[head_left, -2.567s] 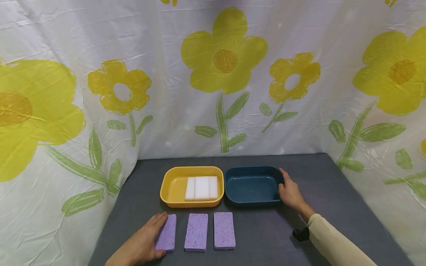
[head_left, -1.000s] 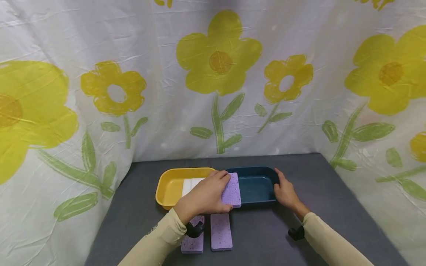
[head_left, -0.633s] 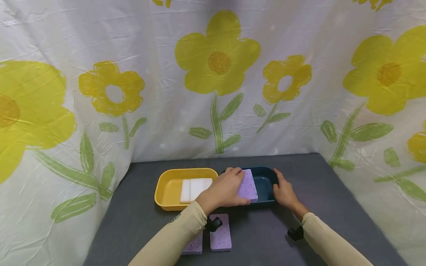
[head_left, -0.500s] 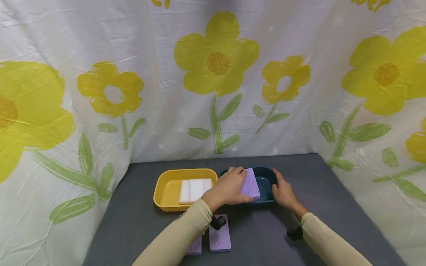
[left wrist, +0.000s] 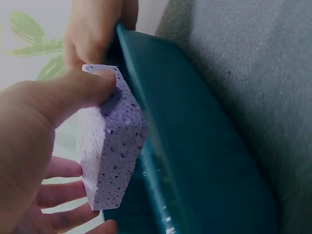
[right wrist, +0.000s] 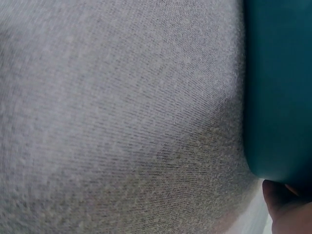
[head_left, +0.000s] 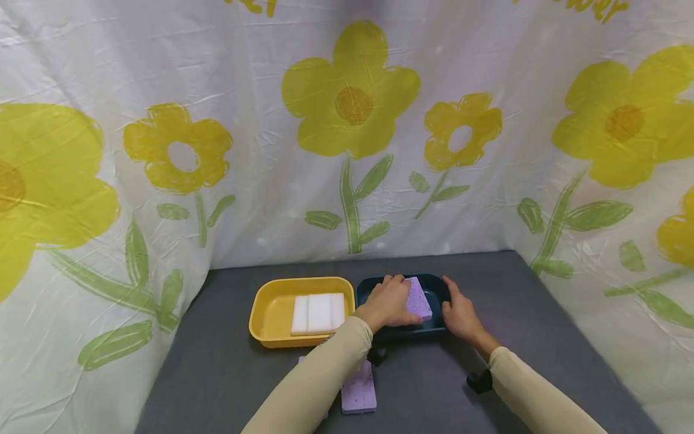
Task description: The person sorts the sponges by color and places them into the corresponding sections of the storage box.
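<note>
My left hand (head_left: 387,302) holds a purple speckled sponge (head_left: 418,299) over the dark teal tray (head_left: 435,290). In the left wrist view, the thumb lies on one narrow edge of the sponge, with the fingers on its other side; the sponge is tilted beside the tray wall (left wrist: 180,122). At the tray's right end, my right hand (head_left: 461,313) grips the rim. Part of that hand (right wrist: 292,217) shows low in the right wrist view, against the tray's corner. Another purple sponge (head_left: 359,395) lies on the table, and one more is mostly hidden under my left forearm.
A yellow tray (head_left: 264,313) stands left of the teal one, with several white sponge blocks (head_left: 318,313) side by side in its right part. Dark grey cloth covers the table (head_left: 217,374). A flower-printed curtain (head_left: 260,211) hangs behind and at both sides.
The left hand took the leftmost purple sponge from the table, carried it right past the yellow tray and lowered it over the teal tray. The right hand stays on the teal rim.
</note>
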